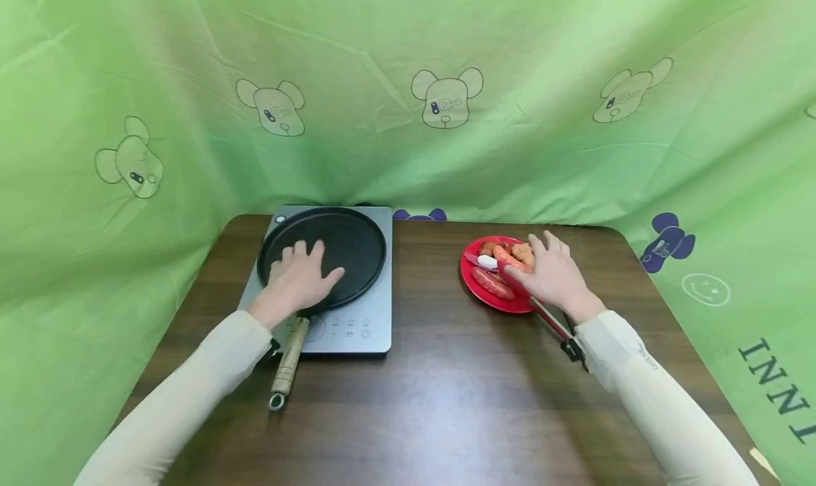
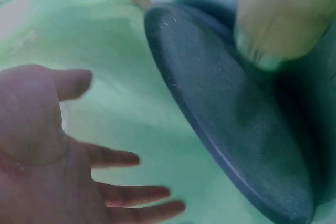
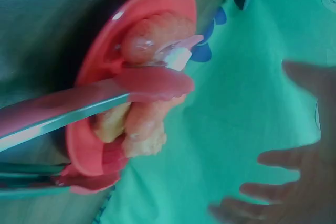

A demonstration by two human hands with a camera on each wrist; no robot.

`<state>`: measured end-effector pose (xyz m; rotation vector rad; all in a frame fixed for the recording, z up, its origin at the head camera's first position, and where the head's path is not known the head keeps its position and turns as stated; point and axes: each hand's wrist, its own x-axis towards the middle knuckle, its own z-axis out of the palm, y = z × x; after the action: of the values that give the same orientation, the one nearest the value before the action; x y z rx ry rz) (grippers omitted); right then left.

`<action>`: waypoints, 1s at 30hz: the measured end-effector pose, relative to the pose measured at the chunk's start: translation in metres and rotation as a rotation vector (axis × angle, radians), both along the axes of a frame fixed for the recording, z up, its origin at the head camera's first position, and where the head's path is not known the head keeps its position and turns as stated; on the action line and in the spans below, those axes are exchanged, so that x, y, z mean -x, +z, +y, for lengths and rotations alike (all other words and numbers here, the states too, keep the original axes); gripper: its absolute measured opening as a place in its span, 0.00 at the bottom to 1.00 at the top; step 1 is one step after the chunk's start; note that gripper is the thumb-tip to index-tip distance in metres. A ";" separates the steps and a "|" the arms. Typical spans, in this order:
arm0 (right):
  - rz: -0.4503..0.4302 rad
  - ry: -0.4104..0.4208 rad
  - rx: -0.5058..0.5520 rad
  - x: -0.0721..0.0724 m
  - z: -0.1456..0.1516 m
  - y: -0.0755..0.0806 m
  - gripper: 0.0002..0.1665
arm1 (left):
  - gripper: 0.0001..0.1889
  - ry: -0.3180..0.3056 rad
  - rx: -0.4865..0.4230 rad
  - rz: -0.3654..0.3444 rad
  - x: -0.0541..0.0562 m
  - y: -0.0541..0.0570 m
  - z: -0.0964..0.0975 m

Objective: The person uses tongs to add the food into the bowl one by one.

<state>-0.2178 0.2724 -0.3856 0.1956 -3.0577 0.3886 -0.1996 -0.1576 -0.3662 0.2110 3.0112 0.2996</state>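
My left hand (image 1: 296, 277) hovers above a black flat frying pan (image 1: 350, 252), fingers spread, holding nothing. In the left wrist view the palm and fingers stand apart from the pan (image 2: 215, 98), with its wooden handle (image 2: 286, 14) in front. On the other side my right hand (image 1: 553, 273) is over the edge of a red plate (image 1: 474, 298), its fingers extended. Tongs with red tips (image 3: 152, 83) and metal arms lie across this plate. It bears sausages (image 1: 492, 283), browned fried pieces (image 1: 523, 253) and a small white-ended item (image 1: 487, 262). The right wrist view shows a gap between hand and tongs.
The pan sits on a silver induction cooktop (image 1: 376, 323) at the left; its wooden handle (image 1: 290, 358) juts over the front edge. Everything stands on a dark wooden table (image 1: 427, 387). Green cloth (image 1: 357, 160) with bear prints hangs behind and at both sides.
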 end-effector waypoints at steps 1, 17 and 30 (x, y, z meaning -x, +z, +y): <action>0.021 0.003 0.012 -0.003 0.002 -0.001 0.48 | 0.39 0.001 -0.002 0.018 -0.006 0.000 -0.002; -0.060 -0.134 -0.054 -0.046 0.045 -0.029 0.56 | 0.22 0.083 -0.136 0.002 -0.083 -0.037 -0.044; -0.257 -0.137 -0.004 -0.068 0.068 -0.051 0.66 | 0.21 0.216 -0.272 -0.072 -0.102 -0.062 -0.038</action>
<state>-0.1503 0.3405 -0.4366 -0.0704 -3.2969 0.4306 -0.0972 -0.1951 -0.4280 -0.1030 2.9146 0.7212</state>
